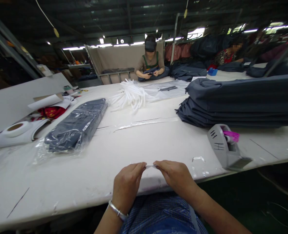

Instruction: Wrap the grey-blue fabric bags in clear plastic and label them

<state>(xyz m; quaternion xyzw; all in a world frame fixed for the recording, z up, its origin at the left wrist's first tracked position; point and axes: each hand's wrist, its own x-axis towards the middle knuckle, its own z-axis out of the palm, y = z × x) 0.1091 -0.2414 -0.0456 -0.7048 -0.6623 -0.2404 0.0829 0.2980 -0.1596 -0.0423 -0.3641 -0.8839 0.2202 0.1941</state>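
Note:
Close to the table's front edge, my left hand (128,182) and my right hand (175,175) face each other with thumbs and fingers pinched. A short, thin, see-through strip that looks like clear tape (150,166) stretches between the fingertips, one end in each hand. To the right of my right hand stands a grey tape dispenser (218,146) with black marks on its side and something pink at its top. Bits of clear tape (199,159) stick to the table beside it. Farther left lies a dark blue folded garment in a clear plastic bag (78,125).
A tall stack of dark folded garments (243,100) stands at right on the white table (139,139). White strips (131,96) are heaped at the back. A white roll (17,128) and papers (47,101) lie left. Across the table a person (150,61) handles dark cloth.

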